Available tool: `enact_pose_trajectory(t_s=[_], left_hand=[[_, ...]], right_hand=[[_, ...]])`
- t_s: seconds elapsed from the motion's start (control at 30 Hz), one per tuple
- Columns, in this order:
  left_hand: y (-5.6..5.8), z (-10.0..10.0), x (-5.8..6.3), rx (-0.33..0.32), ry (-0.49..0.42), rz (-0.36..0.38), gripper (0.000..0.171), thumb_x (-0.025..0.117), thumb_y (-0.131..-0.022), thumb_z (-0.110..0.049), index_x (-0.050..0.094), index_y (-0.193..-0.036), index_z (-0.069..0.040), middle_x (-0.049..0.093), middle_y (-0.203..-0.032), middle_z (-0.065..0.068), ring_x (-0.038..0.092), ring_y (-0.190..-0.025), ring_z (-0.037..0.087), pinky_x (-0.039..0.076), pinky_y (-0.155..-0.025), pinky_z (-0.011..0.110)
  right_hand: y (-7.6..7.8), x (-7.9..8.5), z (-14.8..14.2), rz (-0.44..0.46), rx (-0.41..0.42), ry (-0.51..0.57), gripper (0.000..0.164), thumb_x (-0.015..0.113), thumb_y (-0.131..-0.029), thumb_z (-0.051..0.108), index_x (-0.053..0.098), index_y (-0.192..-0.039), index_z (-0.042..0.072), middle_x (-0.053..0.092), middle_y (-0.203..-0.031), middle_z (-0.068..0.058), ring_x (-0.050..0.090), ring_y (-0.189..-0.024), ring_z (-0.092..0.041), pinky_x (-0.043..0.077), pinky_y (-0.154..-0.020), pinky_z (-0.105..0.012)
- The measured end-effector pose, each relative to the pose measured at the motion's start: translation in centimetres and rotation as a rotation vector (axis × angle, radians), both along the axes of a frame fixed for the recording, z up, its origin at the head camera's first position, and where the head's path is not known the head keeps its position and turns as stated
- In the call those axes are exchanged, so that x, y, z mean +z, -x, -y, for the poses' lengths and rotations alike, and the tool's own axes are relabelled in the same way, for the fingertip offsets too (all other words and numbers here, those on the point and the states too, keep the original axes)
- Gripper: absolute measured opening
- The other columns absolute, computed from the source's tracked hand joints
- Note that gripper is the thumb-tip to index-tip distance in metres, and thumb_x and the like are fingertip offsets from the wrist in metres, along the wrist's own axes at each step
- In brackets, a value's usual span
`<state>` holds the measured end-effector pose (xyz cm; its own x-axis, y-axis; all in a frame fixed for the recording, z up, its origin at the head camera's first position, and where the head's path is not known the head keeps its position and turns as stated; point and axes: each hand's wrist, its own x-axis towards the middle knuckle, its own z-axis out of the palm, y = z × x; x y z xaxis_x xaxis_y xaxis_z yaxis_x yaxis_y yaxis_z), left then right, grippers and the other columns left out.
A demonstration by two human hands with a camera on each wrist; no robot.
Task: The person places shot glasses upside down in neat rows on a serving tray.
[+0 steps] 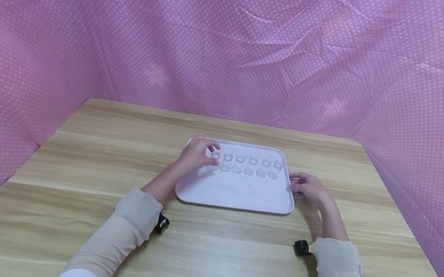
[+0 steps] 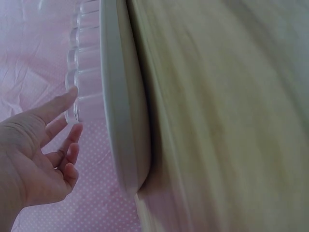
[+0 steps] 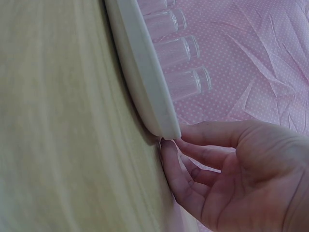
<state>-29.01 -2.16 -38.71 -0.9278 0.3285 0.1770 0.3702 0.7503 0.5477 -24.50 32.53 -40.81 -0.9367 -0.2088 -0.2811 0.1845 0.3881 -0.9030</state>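
Observation:
A white tray (image 1: 235,194) bears a single row of several small clear cylinders (image 1: 240,159), cup-like and upright. At the row's left end, my left hand (image 1: 198,153) spans the outermost cylinder (image 2: 91,105), thumb on the near side and index finger beyond it. In the left wrist view the thumb overlaps its top ring and the other fingers hang loosely below. My right hand (image 1: 310,188) is at the tray's right edge. In the right wrist view its thumb meets the tray rim (image 3: 166,113) while the index finger bends under the corner, pinching it.
The tray lies on a wood-grain table (image 1: 207,249), towards its far side. Pink dotted cloth (image 1: 233,55) hangs behind the table and along both sides. Each wrist wears a small black camera (image 1: 301,247) below a rolled sleeve.

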Motion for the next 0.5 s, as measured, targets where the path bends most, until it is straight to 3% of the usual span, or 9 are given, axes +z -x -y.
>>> enact_pose_trajectory(t_s=[0.13, 0.27, 0.37, 0.5], left_hand=[[-0.1, 0.5, 0.3, 0.020, 0.014, 0.010, 0.045, 0.078, -0.073, -0.028, 0.063, -0.113, -0.013, 0.063, -0.103, 0.006, 0.047, -0.102, 0.026, 0.037, -0.086, 0.039], [-0.1, 1.5, 0.8, 0.049, 0.033, -0.035, 0.047, 0.074, -0.076, -0.034, 0.062, -0.116, -0.011, 0.062, -0.106, 0.008, 0.047, -0.103, 0.027, 0.037, -0.087, 0.039], [-0.2, 2.7, 1.2, 0.085, 0.073, -0.085, 0.048, 0.069, -0.080, -0.040, 0.061, -0.118, -0.011, 0.060, -0.112, 0.010, 0.046, -0.106, 0.028, 0.035, -0.090, 0.040], [-0.2, 4.5, 2.1, 0.136, 0.174, -0.140, 0.052, 0.057, -0.087, -0.047, 0.057, -0.123, -0.010, 0.053, -0.123, 0.016, 0.041, -0.113, 0.032, 0.033, -0.094, 0.043]], right_hand=[[0.1, 0.1, -0.2, 0.004, -0.004, -0.024, 0.050, 0.053, -0.089, -0.001, 0.032, -0.133, -0.013, 0.050, -0.113, -0.027, 0.057, -0.086, -0.018, 0.050, -0.077, -0.034], [-0.1, 0.4, -0.6, -0.033, -0.019, -0.084, 0.049, 0.052, -0.091, 0.003, 0.032, -0.133, -0.013, 0.049, -0.115, -0.030, 0.058, -0.083, -0.019, 0.051, -0.076, -0.035], [-0.4, 0.8, -0.9, -0.119, -0.043, -0.156, 0.046, 0.049, -0.094, 0.009, 0.035, -0.131, -0.013, 0.048, -0.113, -0.031, 0.059, -0.082, -0.026, 0.052, -0.074, -0.038], [-0.4, 1.7, -1.1, -0.316, -0.062, -0.334, 0.045, 0.046, -0.097, 0.021, 0.040, -0.129, -0.010, 0.048, -0.115, -0.032, 0.054, -0.095, -0.039, 0.046, -0.081, -0.047]])
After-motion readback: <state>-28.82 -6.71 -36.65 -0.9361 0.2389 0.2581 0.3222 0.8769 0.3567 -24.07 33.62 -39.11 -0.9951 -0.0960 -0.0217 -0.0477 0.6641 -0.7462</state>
